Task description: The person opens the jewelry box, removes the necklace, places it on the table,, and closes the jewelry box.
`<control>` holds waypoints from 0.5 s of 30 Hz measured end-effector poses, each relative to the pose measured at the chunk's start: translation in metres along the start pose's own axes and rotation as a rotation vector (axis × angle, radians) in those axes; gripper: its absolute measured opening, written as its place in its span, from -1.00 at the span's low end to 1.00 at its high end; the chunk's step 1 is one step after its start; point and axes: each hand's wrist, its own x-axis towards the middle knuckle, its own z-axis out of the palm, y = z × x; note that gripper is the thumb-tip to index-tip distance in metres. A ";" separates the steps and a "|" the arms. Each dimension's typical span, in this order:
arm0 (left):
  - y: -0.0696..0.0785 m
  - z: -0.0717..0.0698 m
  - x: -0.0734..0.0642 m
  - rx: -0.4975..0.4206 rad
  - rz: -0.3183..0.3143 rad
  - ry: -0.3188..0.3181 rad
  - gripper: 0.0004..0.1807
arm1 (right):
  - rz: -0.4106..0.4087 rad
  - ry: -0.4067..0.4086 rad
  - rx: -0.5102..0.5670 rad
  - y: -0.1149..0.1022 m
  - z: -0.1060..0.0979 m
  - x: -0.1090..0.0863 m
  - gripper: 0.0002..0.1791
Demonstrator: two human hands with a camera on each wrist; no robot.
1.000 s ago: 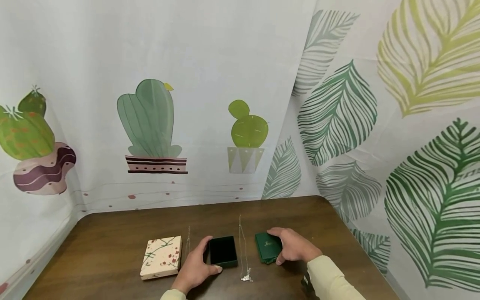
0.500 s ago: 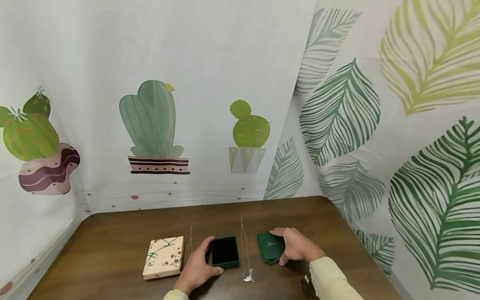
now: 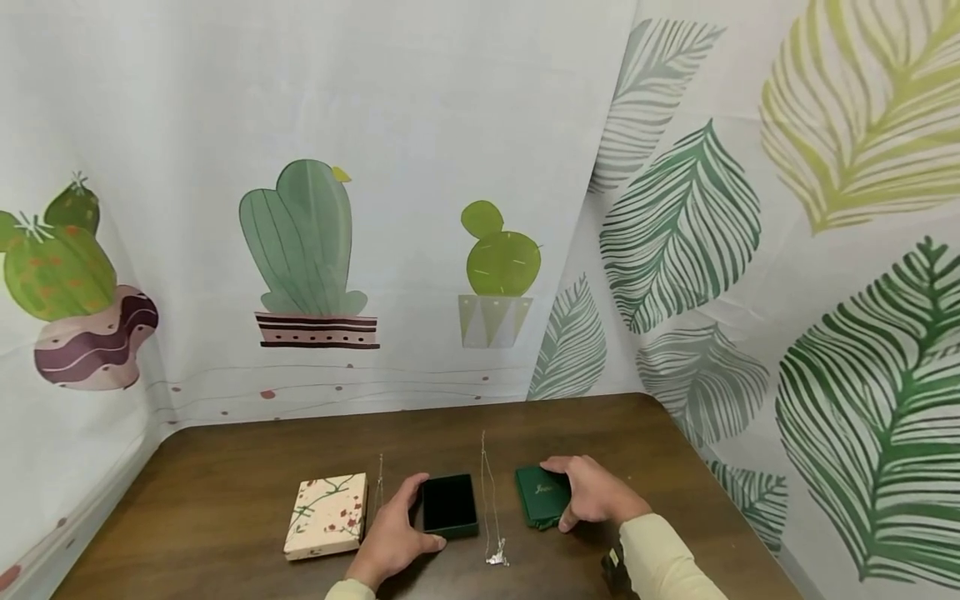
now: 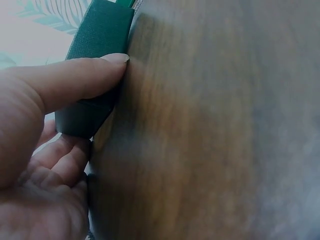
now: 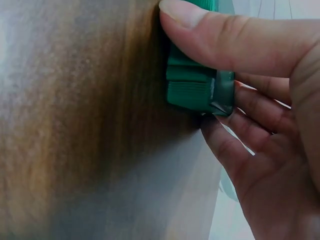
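My left hand (image 3: 396, 533) holds a small dark green box (image 3: 450, 506) with a black inside, its top open. In the left wrist view the thumb lies along the near side of the box (image 4: 97, 37), and other fingers reach under its corner end. My right hand (image 3: 596, 492) grips a flat dark green pack (image 3: 542, 497) with gold lettering on top. Ribbed green folds show on the side of this pack (image 5: 192, 92) in the right wrist view, with thumb and fingers on opposite sides. Between the hands lies a silver necklace (image 3: 496, 554), its pendant toward me.
Left of my left hand sits a cream box (image 3: 327, 516) with a floral branch print. A second fine chain (image 3: 380, 479) lies beside it, partly hidden by the hand. A dark object (image 3: 615, 571) is near the right sleeve on the brown wooden table (image 3: 217, 492).
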 end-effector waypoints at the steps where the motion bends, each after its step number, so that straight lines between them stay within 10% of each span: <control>1: 0.000 0.000 0.000 0.002 0.000 0.000 0.11 | -0.001 -0.002 -0.002 0.000 0.000 0.000 0.09; 15: -0.003 0.003 0.000 -0.020 0.004 -0.010 0.16 | -0.023 -0.018 -0.023 -0.002 -0.003 -0.002 0.06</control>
